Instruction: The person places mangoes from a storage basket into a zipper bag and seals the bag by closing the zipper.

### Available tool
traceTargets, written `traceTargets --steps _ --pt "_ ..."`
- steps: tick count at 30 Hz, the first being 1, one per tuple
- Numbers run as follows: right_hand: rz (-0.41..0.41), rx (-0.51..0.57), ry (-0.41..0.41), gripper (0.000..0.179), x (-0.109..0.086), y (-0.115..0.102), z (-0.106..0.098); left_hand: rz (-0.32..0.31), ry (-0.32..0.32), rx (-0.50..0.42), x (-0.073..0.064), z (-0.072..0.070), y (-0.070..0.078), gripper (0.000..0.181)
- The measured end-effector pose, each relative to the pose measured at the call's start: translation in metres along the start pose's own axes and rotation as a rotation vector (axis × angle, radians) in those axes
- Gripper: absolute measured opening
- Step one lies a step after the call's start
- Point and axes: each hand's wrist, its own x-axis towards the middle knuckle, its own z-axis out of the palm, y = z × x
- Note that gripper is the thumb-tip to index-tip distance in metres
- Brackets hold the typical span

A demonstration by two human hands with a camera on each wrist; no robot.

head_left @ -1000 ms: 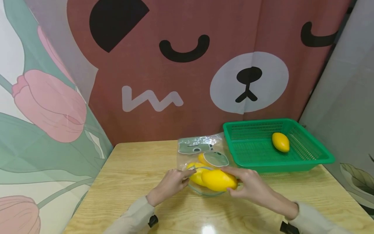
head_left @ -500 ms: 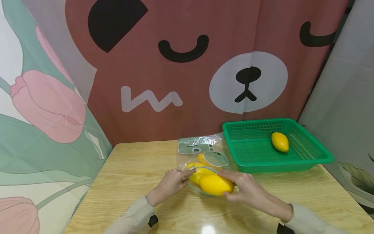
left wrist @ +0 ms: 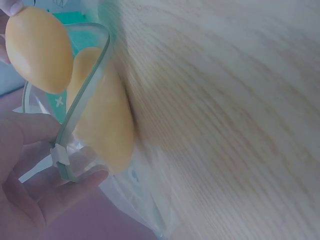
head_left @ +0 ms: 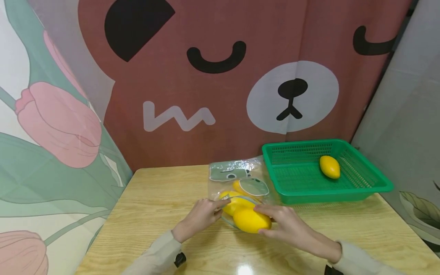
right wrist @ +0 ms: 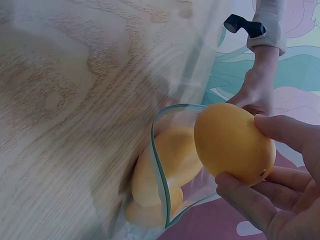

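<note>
My right hand (head_left: 287, 224) grips a yellow mango (head_left: 252, 220) between thumb and fingers, right at the mouth of a clear zip bag (head_left: 220, 171) with green print. In the right wrist view the held mango (right wrist: 232, 142) overlaps the bag's green-edged opening, its small stem scar facing the palm. My left hand (head_left: 202, 214) pinches the bag's rim at the left, beside the white slider (left wrist: 60, 155), and the mouth gapes. Inside the bag lie other yellow mangoes (left wrist: 105, 120), partly hidden behind the held one in the head view.
A green plastic basket (head_left: 333, 195) stands at the back right of the wooden table (head_left: 158, 198), close beside the bag. One more mango (head_left: 330, 167) lies in it. Behind the table hangs a brown bear-print curtain (head_left: 178, 149).
My right hand has brought the mango left and slightly toward me, over the bag's opening. The left hand keeps its place on the rim.
</note>
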Motion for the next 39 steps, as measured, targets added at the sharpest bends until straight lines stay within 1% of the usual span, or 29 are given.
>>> traceTargets --steps 4,11,16,22,25,31,39 --pt "0.019 0.005 -0.016 0.054 0.001 -0.001 0.000 0.007 0.006 0.003 0.000 0.000 -0.001 0.042" --pt "-0.040 -0.019 -0.007 0.053 0.002 -0.002 0.005 0.033 0.018 -0.006 -0.002 0.002 -0.002 0.041" --pt "-0.019 -0.025 -0.031 0.052 0.004 -0.003 0.008 0.021 0.019 -0.006 -0.001 0.002 -0.002 0.042" --pt "-0.043 -0.060 -0.007 0.047 0.003 -0.005 0.014 0.019 0.003 -0.002 -0.001 0.002 -0.001 0.040" --pt "-0.050 -0.064 0.001 0.045 0.003 -0.007 0.017 0.022 0.005 0.004 -0.002 0.003 -0.002 0.040" --pt "-0.045 -0.065 0.009 0.044 0.004 -0.008 0.021 0.034 0.020 0.014 -0.002 0.005 -0.002 0.041" --pt "0.000 -0.133 -0.009 0.047 0.009 -0.011 0.025 0.029 0.022 -0.014 -0.002 0.003 0.000 0.040"
